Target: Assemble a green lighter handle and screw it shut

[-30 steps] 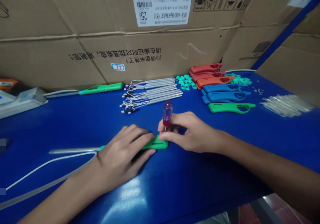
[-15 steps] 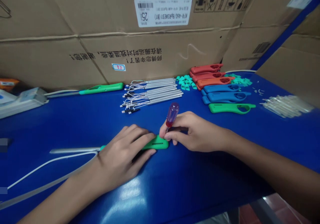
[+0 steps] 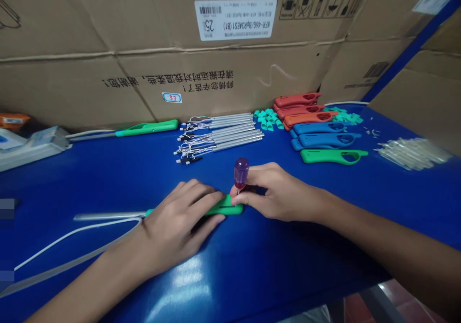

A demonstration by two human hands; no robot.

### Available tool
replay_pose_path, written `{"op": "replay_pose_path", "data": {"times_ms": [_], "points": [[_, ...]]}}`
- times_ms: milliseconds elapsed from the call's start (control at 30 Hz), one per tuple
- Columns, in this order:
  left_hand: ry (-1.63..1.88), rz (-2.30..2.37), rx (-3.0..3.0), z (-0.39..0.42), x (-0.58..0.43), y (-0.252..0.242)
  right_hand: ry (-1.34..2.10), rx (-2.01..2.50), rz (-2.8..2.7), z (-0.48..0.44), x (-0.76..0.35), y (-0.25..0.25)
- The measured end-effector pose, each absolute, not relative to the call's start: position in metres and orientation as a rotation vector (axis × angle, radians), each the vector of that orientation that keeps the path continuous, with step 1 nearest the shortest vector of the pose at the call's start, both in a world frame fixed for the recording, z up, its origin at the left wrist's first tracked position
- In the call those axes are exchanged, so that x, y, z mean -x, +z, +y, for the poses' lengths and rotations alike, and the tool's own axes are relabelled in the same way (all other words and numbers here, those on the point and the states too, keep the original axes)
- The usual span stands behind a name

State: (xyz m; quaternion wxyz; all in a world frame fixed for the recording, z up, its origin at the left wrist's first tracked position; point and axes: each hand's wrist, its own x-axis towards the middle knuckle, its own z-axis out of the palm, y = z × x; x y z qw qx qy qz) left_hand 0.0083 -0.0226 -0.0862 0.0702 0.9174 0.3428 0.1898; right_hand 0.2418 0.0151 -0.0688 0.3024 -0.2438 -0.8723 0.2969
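A green lighter with a long metal tube lies on the blue table, its tube pointing left. My left hand is wrapped over its body and presses it down, hiding the middle. My right hand pinches a small screwdriver with a purple handle near its shaft. The screwdriver stands almost upright over the right end of the lighter; its tip is hidden by my fingers. A white cable and a grey strip run near my left wrist.
Behind lie a green lighter, several metal tubes with wires, small teal caps, and red, orange, blue and green casings. Thin white sticks lie right. A cardboard box walls the back; a power strip is left.
The screwdriver has gone from leaning right to nearly upright, its handle shifting left and slightly down. My right hand's fingers moved a little left; my left hand holds its place.
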Motion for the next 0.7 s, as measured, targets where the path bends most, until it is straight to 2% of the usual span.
{"op": "replay_pose_path", "data": {"times_ms": [433, 700], "points": [[0.576, 1.021, -2.767, -0.023, -0.008, -0.085, 0.782, 0.661, -2.249, 0.017, -0.240, -0.078], [0.577, 1.015, -2.761, -0.023, -0.008, -0.086, 1.008, 0.724, -2.323, 0.021, -0.248, -0.065]]}}
